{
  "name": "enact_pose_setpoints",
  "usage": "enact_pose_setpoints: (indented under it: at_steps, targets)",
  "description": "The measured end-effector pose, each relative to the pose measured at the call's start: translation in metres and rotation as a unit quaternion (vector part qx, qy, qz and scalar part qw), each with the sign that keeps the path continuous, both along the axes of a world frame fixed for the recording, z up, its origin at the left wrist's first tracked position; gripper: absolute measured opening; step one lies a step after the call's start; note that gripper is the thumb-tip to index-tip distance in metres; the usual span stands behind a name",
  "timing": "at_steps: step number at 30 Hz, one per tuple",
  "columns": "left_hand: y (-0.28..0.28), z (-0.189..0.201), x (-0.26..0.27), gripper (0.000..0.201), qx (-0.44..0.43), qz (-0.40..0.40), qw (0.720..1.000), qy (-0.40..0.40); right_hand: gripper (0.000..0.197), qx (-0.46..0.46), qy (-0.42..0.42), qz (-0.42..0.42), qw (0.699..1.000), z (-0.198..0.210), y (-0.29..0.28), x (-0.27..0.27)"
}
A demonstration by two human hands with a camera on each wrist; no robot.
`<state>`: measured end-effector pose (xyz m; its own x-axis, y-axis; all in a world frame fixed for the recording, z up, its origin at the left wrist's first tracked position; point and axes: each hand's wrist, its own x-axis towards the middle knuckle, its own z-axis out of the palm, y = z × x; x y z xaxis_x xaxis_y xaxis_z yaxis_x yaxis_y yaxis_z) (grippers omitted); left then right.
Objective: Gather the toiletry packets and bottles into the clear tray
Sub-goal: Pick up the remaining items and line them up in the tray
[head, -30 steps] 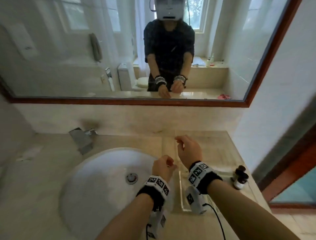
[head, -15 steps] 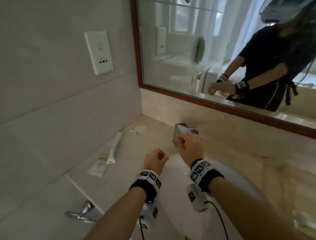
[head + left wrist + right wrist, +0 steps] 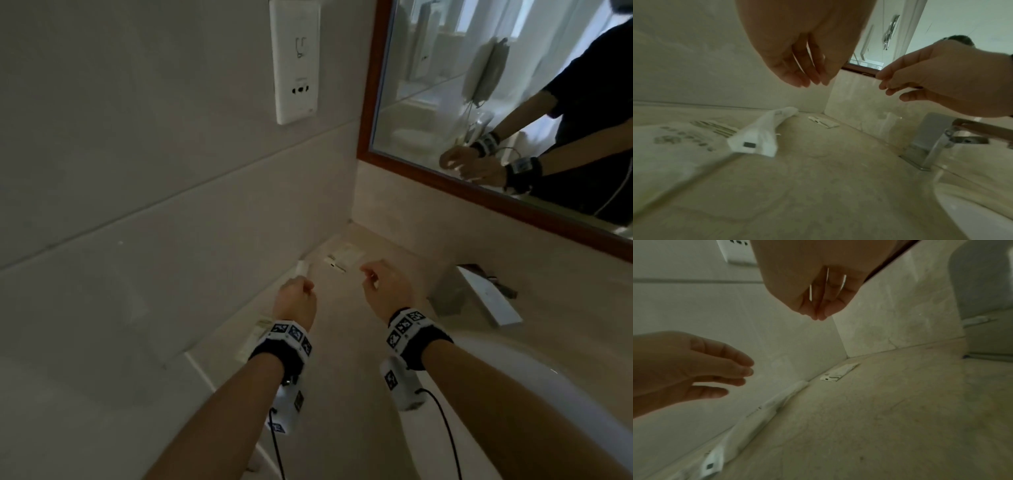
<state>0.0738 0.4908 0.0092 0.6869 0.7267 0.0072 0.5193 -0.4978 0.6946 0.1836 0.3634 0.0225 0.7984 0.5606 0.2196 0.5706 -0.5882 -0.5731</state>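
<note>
Both hands hover empty over the beige counter's left back corner, with relaxed, loosely curled fingers. My left hand (image 3: 301, 291) (image 3: 809, 79) is just above a long white packet (image 3: 302, 268) (image 3: 760, 134) (image 3: 774, 404) lying along the wall. A flat printed packet (image 3: 256, 337) (image 3: 684, 139) lies beside my left wrist. My right hand (image 3: 371, 277) (image 3: 818, 311) hangs a little short of a small flat white packet (image 3: 344, 259) (image 3: 823, 122) (image 3: 838, 373) in the corner. The clear tray and the bottles are out of view.
A chrome faucet (image 3: 479, 298) (image 3: 931, 142) stands right of my right hand, with the white basin (image 3: 513, 394) (image 3: 972, 211) below it. A wall socket (image 3: 296, 61) and a wood-framed mirror (image 3: 370, 102) are above the counter. Tiled walls close the corner.
My view has swung left from the tray and sink to the counter's left corner. Both hands moved left with it and now hover over the packets.
</note>
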Motion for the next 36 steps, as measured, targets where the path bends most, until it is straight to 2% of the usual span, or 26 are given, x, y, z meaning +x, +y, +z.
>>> enact_pose_setpoints:
  at_steps: [4, 6, 10, 17, 24, 31, 36]
  targets:
    - [0.032, -0.019, -0.004, 0.032, 0.062, 0.025, 0.991, 0.114, 0.031, -0.079, 0.013, 0.010, 0.997, -0.016, 0.028, 0.015]
    - [0.042, -0.027, -0.006, 0.035, 0.033, 0.042, 0.988, 0.144, 0.038, -0.141, 0.030, 0.017, 0.989, -0.023, 0.042, 0.021]
    - [0.052, -0.041, 0.001, 0.056, -0.013, 0.023, 0.975, 0.221, 0.049, -0.251, 0.061, 0.035, 0.965, -0.036, 0.066, 0.035]
    - [0.063, -0.050, 0.016, 0.030, 0.036, -0.030, 0.953, 0.300, 0.053, -0.370, 0.111, 0.073, 0.920, -0.056, 0.095, 0.061]
    - [0.065, -0.055, 0.018, 0.030, 0.061, -0.026, 0.954, 0.292, 0.028, -0.365, -0.038, 0.062, 0.928, -0.064, 0.099, 0.058]
    - [0.052, -0.051, 0.019, 0.033, 0.052, -0.003, 0.972, 0.231, 0.027, -0.371, 0.024, 0.057, 0.927, -0.059, 0.091, 0.054]
    - [0.036, -0.042, 0.014, 0.035, 0.060, -0.001, 0.977, 0.206, 0.025, -0.357, 0.031, 0.074, 0.931, -0.058, 0.070, 0.034]
